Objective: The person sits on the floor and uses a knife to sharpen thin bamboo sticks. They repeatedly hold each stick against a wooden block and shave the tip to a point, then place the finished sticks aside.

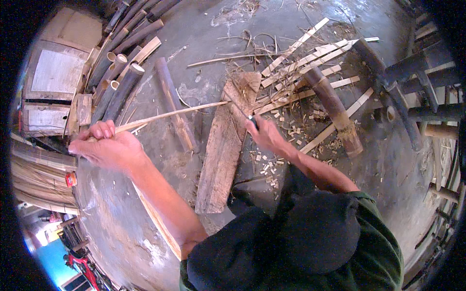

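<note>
A long bamboo strip [172, 115] is held near one end by the left grip [110, 149], whose fingers are curled closed around it. From there the strip is stretched rightward, and its thin far tip is held over the upper part of a thick wooden block [219, 162] laid on the floor [167, 194]. A knife [253, 121] is clamped in the right grip [266, 135]: its dark handle is wrapped by closed fingers, and its blade is pointed up and left across the block, toward the strip's tip. Whether the strip is touched by the blade cannot be told. The block is flanked by two dark bamboo poles [335, 114], one on each side. Beyond the right grip, pale split slats [308, 60] are heaped, and small cut chips [271, 169] are scattered beside the block. More bamboo culms [124, 87] are stacked at the upper left
</note>
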Tool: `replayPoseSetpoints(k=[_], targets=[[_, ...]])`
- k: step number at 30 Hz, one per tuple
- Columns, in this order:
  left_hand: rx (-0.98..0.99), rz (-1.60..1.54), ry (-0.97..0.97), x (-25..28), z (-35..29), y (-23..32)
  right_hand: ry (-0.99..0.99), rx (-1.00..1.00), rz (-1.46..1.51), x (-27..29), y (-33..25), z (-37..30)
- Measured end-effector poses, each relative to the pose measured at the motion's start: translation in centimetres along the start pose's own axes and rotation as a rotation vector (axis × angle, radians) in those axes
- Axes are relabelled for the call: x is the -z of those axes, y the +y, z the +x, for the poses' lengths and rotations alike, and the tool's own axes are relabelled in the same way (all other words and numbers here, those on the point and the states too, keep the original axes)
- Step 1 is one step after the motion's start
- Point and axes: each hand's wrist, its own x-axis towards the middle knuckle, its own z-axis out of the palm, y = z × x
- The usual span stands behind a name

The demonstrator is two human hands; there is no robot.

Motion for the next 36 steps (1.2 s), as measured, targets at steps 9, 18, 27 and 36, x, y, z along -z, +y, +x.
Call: replayPoseSetpoints(k=[9,18,27,36], targets=[[-0.060,0.086,0.033,-0.4,-0.2,-0.3,-0.090,-0.021,0.049,0.8,-0.4,0.7],[-0.051,0.049,0.089,0.0,0.1,-1.0,-0.060,-0.005,0.091,0.3,-0.6,-0.5],[-0.130,0.159,0.067,0.2,-1.1,-1.5,-0.115,-0.107,0.086,1.6,-0.6,0.7],[-0.129,0.201,0.035,0.1,-1.9,-1.0,-0.091,0.009,0.100,0.6,-0.5,0.4]])
